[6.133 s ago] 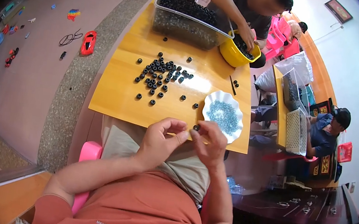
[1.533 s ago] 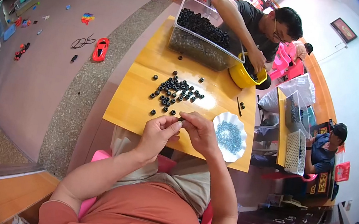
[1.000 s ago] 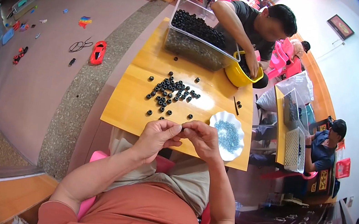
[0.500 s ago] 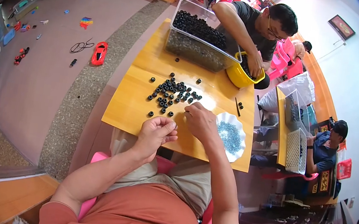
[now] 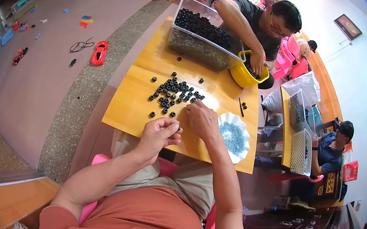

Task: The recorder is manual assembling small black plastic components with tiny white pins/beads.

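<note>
Head view, the only one. On the worktop [image 5: 130,109], left of middle: loose scatter of black barrel beads [image 5: 168,89], round-sided, several with pale-rimmed holes turned upward. Strays toward the left edge and the near edge, plus one just beside the clear plastic bin [image 5: 201,57] at the far edge.

Left hand [image 5: 159,133] at the near edge, thumb and forefinger pinched on a dark piece [image 5: 178,129]; mostly covered by fingertips, probably another such bead. Right hand [image 5: 202,118] farther in, palm down, fingers bent at the scatter's near-right side; gripping a bead or merely touching, cannot tell.

By the near right corner: scalloped white dish [image 5: 247,142] with clear blue beads [image 5: 232,138]. Close to the right edge: thin dark rod [image 5: 240,106], two black beads beside it. At the far right corner: yellow tub [image 5: 241,77], more black pieces inside.

Handling, by judgement: light, hard, rigid, smooth; quick to roll on so glossy a surface, hardly fragile. Best hold across the round sides, thumb against forefinger, hole ends uncovered. Easier from the fringe than from the crowded middle, with less nudging of neighbours. Clear blue beads much smaller, likely slippery, awkward to lift singly.
</note>
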### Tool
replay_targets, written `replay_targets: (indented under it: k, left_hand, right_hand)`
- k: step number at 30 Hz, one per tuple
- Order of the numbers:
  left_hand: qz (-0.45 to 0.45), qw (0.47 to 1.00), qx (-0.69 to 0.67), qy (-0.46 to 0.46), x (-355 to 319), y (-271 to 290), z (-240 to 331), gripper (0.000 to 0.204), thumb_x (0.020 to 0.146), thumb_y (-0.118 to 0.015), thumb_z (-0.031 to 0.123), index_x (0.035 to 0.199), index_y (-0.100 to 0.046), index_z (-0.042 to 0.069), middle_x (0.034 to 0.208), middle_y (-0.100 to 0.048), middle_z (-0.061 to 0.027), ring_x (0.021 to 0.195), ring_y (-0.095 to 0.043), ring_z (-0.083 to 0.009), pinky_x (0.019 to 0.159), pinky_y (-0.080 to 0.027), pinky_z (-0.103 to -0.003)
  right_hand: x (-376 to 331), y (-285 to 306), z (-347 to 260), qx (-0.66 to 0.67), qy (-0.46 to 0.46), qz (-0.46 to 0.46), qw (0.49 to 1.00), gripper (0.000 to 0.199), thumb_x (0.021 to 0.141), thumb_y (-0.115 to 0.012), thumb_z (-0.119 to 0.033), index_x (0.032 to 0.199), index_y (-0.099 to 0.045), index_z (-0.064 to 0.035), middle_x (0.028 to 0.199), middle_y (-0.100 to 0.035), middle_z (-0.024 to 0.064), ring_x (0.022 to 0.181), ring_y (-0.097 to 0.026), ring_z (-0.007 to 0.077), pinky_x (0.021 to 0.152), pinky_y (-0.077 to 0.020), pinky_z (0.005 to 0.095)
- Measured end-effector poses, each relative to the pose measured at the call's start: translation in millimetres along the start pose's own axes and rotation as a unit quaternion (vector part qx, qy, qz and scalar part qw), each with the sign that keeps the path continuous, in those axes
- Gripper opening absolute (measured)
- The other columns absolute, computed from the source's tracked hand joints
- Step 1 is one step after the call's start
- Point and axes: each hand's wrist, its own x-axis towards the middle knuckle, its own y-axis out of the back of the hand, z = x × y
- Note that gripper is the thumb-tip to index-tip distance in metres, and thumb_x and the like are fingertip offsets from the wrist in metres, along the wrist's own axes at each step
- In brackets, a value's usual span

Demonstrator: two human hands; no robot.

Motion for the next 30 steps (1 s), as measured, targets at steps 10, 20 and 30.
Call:
replay_targets:
  k: [10, 20, 30]
  left_hand:
    - [0.013, 1.0, -0.014, 0.014, 1, 3, -1, 0.012, 0.094, -0.06, 0.011, 0.102, -0.061, 0.002, 0.093, -0.064, -0.0061, 0.08, -0.063, -0.0131, 0.074, -0.056, -0.026]
    - [-0.004, 0.996, -0.049, 0.072, -3, -1, -8, 0.012, 0.093, -0.063, 0.012, 0.102, -0.063, 0.005, 0.094, -0.064, -0.0032, 0.086, -0.062, -0.0121, 0.08, -0.054, -0.027]
    - [-0.018, 0.998, 0.006, 0.064, -5, -1, -10, 0.012, 0.089, -0.066, 0.009, 0.101, -0.065, 0.004, 0.089, -0.066, -0.0035, 0.079, -0.064, -0.0126, 0.074, -0.056, -0.026]
  right_hand:
    - [-50, 24, -20, 0.311, 0.021, 0.134, 0.941, 0.018, 0.079, -0.074, -0.004, 0.095, -0.067, -0.0011, 0.094, -0.066, 0.0095, 0.054, -0.054, 0.0096, 0.049, -0.0438, 0.0232]
    - [-82, 3, -50, 0.32, 0.017, 0.213, 0.923, 0.023, 0.075, -0.076, -0.003, 0.097, -0.066, -0.0034, 0.094, -0.064, 0.0082, 0.058, -0.06, 0.015, 0.051, -0.0478, 0.0259]
    - [-91, 7, -44, 0.391, 0.015, 0.155, 0.907, 0.02, 0.078, -0.069, 0.003, 0.097, -0.061, -0.0011, 0.094, -0.058, 0.009, 0.06, -0.054, 0.0154, 0.054, -0.0445, 0.0263]
